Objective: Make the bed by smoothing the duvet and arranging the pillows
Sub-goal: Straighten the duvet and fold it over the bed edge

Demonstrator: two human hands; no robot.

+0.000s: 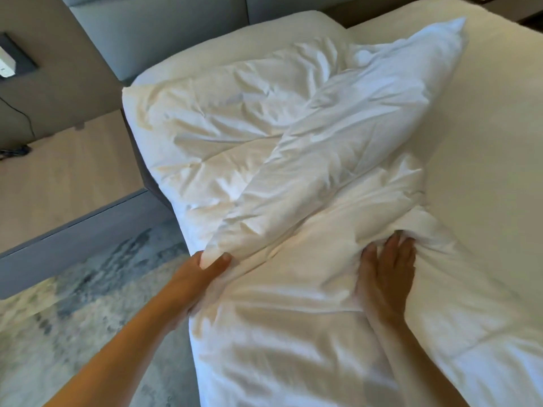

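A white, rumpled duvet (293, 148) lies across the left half of the bed, bunched into thick folds that run from the headboard end down toward me. My left hand (205, 271) is shut on a folded corner of the duvet at the bed's left edge, thumb on top. My right hand (385, 271) lies flat on the duvet with its fingertips tucked under a fold, fingers apart. The bare white mattress sheet (484, 127) shows on the right half of the bed. No pillows are in view.
A grey upholstered headboard (164, 27) stands at the far end. A light wooden bedside surface (58, 183) with a grey front sits left of the bed. A dark wall panel with a white device (8, 63) and a cable hangs at far left. Patterned grey carpet (88, 289) covers the floor.
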